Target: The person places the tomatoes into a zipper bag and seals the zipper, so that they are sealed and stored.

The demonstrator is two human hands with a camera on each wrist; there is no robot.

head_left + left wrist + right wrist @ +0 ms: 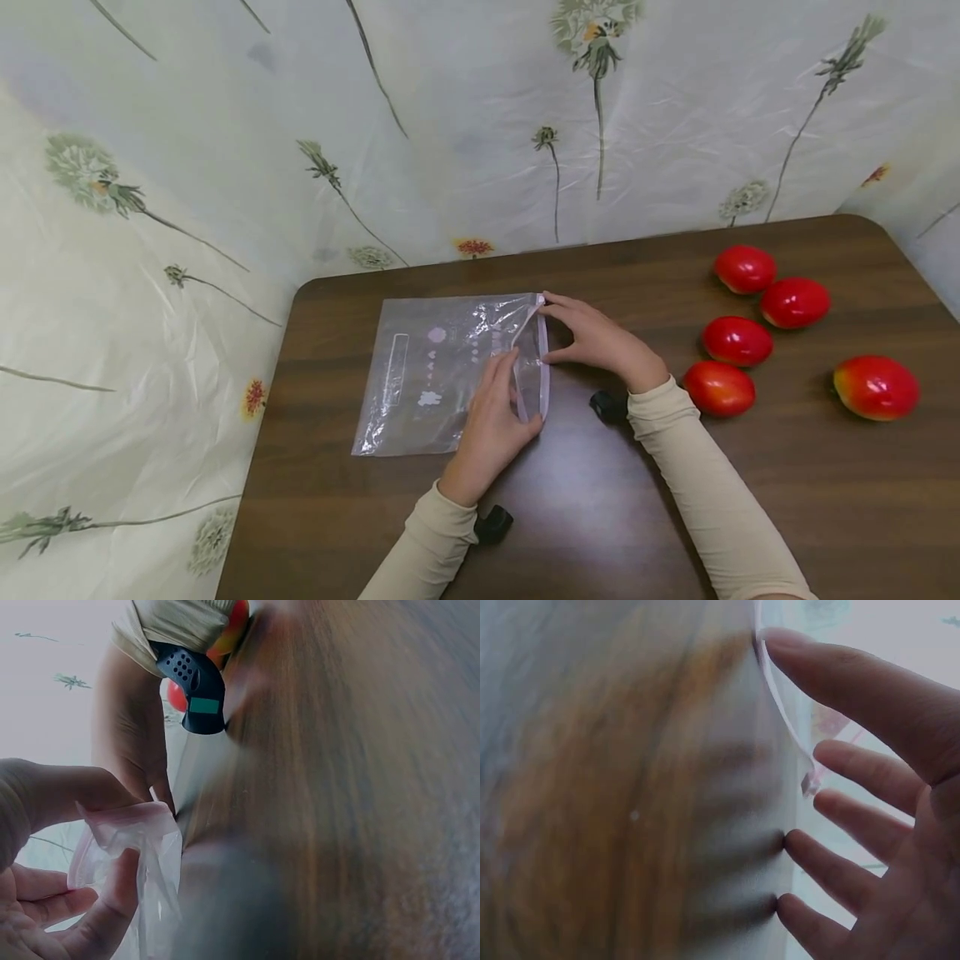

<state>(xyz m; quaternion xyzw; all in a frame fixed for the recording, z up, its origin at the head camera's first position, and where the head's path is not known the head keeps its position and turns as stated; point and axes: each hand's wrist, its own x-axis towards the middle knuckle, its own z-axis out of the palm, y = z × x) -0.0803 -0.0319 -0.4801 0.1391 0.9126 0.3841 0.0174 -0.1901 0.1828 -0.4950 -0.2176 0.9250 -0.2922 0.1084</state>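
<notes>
A clear zip bag with pale pink prints lies flat on the table, its pink-edged mouth parted on the right side. My left hand is at the near part of that mouth. In the left wrist view, the left thumb is on the pink rim and a finger reaches into the opening, gripping the film. At the far corner my right hand touches the rim with thumb and fingertips. Its fingers look spread and fairly straight in the right wrist view, beside the rim strip and its small end piece.
Several glossy red fruits rest on the brown wooden table to the right, one red-yellow fruit apart from the others. Dark wrist devices sit by both cuffs. A flower-patterned sheet hangs behind the table.
</notes>
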